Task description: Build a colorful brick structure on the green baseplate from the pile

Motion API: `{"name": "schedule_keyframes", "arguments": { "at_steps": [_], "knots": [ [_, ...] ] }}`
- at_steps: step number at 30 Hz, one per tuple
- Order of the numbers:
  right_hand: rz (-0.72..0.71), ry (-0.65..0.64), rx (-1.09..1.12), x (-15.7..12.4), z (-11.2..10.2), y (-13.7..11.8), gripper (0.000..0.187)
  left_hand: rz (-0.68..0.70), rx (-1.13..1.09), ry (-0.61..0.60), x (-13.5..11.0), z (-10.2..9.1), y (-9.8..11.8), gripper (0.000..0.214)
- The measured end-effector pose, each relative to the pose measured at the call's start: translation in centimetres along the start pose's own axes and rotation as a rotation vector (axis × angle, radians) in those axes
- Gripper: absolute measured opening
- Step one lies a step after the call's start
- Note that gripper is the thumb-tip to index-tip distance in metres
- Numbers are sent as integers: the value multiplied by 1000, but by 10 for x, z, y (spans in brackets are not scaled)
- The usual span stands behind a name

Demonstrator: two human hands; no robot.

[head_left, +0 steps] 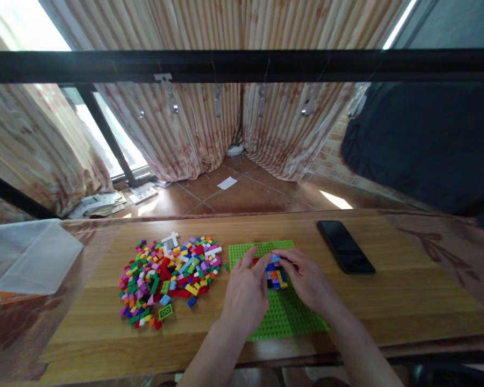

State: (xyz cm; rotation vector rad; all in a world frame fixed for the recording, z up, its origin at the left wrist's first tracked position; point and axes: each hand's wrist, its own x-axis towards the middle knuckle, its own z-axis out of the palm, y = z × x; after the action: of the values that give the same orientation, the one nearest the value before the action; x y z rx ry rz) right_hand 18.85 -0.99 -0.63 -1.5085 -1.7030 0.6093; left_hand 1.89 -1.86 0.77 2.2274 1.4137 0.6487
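Note:
A green studded baseplate [282,320] lies on the wooden table, bearing a small cluster of toy bricks [276,279] in blue, orange, yellow, black and red. From the left, my left hand [248,290] bends over the cluster, its fingers closed at the cluster's edge; anything between them is hidden. My right hand [308,277] comes in from the other side, with thumb and forefinger pinched at a light blue brick [275,259] on the far side of the cluster. Whether that brick is pressed down on the others cannot be made out.
Left of the baseplate spreads a pile of loose, mixed-colour bricks [173,274]. A black phone [346,247] lies to the right on the table [403,301]. At the far left stands a translucent plastic container [28,258]. A dark horizontal bar [242,66] crosses before the curtains.

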Motion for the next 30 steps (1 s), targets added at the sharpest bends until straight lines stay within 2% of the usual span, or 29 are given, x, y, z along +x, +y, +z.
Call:
{"name": "schedule_keyframes", "arguments": {
  "at_steps": [4,13,21,26,30],
  "knots": [
    [10,2,16,0,0,-1,26,8,67,-16,1,-3,2,44],
    [144,-3,120,0,3,2,25,18,194,-19,3,-4,6,44],
    [149,-36,193,-3,1,6,27,31,38,6,5,-3,-1,39],
    [181,45,312,0,2,7,34,29,-44,37,4,0,-6,40],
    [218,36,353,5,5,8,36,20,-75,43,6,-1,-8,38]
  ]
}}
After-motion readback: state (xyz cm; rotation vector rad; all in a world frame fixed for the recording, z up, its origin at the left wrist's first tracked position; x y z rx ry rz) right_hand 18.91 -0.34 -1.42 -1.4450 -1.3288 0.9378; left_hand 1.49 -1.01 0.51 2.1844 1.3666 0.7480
